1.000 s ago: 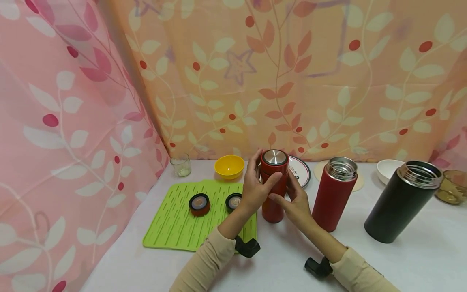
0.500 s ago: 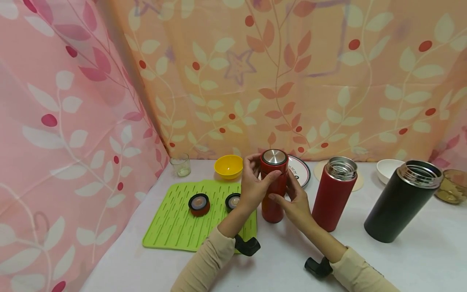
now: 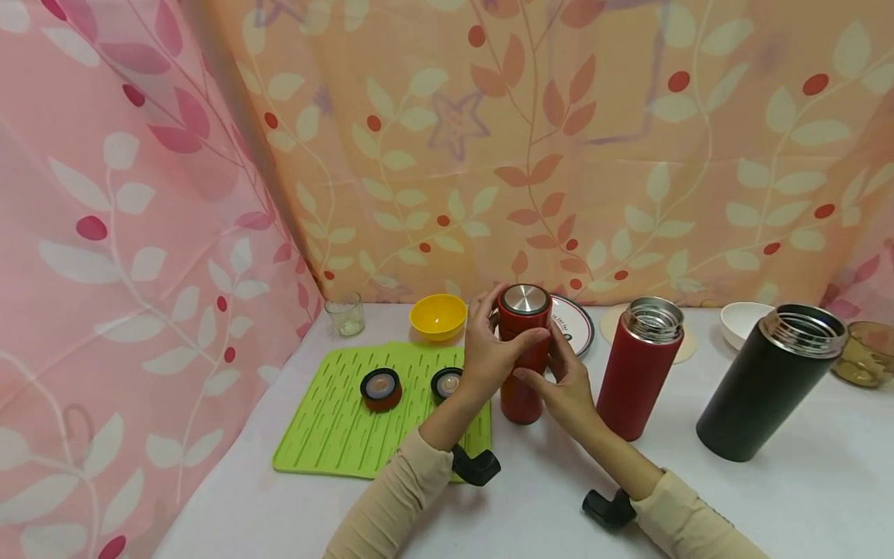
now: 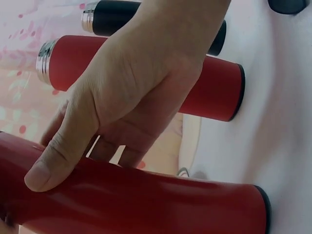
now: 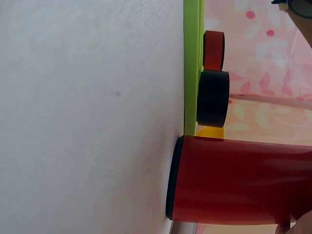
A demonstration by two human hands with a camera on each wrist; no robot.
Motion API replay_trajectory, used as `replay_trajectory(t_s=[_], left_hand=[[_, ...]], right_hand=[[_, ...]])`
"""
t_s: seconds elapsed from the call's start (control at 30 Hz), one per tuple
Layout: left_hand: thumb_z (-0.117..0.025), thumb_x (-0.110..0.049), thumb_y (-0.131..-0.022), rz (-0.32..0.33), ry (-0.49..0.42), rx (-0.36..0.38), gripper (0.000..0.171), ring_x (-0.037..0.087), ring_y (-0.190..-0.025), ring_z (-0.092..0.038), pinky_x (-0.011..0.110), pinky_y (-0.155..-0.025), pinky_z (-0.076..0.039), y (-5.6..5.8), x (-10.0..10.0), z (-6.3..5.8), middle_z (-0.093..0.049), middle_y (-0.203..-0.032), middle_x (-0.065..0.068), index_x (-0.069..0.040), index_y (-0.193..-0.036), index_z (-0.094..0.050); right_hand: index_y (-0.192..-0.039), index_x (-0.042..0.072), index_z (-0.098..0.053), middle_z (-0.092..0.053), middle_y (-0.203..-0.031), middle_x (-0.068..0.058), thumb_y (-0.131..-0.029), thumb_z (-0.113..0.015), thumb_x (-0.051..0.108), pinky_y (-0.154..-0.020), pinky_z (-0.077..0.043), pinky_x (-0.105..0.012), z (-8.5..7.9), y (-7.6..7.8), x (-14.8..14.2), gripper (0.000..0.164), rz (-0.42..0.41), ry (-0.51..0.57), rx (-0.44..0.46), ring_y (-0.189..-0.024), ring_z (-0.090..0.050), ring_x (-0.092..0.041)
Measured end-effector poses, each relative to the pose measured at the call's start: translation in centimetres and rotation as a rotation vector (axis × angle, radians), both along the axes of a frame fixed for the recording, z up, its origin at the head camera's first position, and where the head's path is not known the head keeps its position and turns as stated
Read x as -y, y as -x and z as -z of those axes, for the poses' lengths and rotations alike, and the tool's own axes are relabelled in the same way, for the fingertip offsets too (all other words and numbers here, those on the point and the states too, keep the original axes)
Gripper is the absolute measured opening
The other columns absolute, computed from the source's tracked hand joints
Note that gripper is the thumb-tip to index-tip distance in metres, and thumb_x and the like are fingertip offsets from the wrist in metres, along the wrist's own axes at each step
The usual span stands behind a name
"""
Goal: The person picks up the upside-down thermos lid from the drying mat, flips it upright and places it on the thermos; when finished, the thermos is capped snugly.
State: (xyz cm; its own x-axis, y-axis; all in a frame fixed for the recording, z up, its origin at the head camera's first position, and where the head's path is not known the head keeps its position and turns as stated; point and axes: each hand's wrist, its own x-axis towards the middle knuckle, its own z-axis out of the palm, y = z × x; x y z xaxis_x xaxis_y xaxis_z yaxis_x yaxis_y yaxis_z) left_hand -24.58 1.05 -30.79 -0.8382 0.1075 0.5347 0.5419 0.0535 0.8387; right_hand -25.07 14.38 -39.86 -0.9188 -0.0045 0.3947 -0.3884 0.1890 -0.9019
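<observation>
A red thermos (image 3: 522, 404) with a brushed-metal disc on top of its lid (image 3: 525, 300) stands upright on the table. My left hand (image 3: 492, 353) grips it around the lid from the left, thumb across the front. Lower down, my right hand (image 3: 569, 392) holds the thermos body from the right side. The left wrist view shows the right hand (image 4: 122, 92) with its thumb lying along the red thermos (image 4: 161, 204). In the right wrist view the base of the thermos (image 5: 234, 180) rests on the white cloth, with a bit of a hand (image 5: 303, 225) at the lower corner.
Two lids, a red-sided lid (image 3: 381, 390) and a dark lid (image 3: 445, 384), lie on a green mat (image 3: 328, 435). A lidless red thermos (image 3: 639, 380) and a lidless black thermos (image 3: 764, 392) stand right. Behind are a glass (image 3: 345, 314), yellow bowl (image 3: 438, 317) and plate (image 3: 576, 330).
The left fingers drew back from the lid half a second ago and now wrap it again; the left thumb has slid a little to the right. The right hand and thermos stay in place.
</observation>
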Motion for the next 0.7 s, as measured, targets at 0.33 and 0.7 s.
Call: replay_trajectory(t_s=[0.33, 0.7], left_hand=[[-0.057, -0.001, -0.089, 0.155, -0.055, 0.016, 0.057, 0.028, -0.131, -0.038, 0.037, -0.111, -0.029, 0.4, 0.7, 0.6, -0.036, -0.141, 0.019, 0.005, -0.138, -0.028], [-0.076, -0.027, -0.072, -0.001, -0.039, -0.014, 0.072, 0.020, -0.119, -0.048, 0.029, -0.102, -0.041, 2.2, -0.3, 2.2, -0.041, -0.133, 0.009, -0.005, -0.130, -0.041]], right_hand=[[-0.147, 0.026, -0.019, -0.030, -0.149, 0.000, -0.080, -0.071, 0.019, -0.103, -0.034, -0.029, 0.0, 0.1, 0.0, 0.085, 0.001, 0.011, -0.015, -0.135, -0.034, -0.022], [-0.147, 0.027, -0.018, -0.029, -0.150, 0.002, -0.080, -0.071, 0.020, -0.103, -0.034, -0.027, 0.0, 0.0, 0.0, 0.085, 0.001, 0.003, -0.005, -0.135, -0.035, -0.021]])
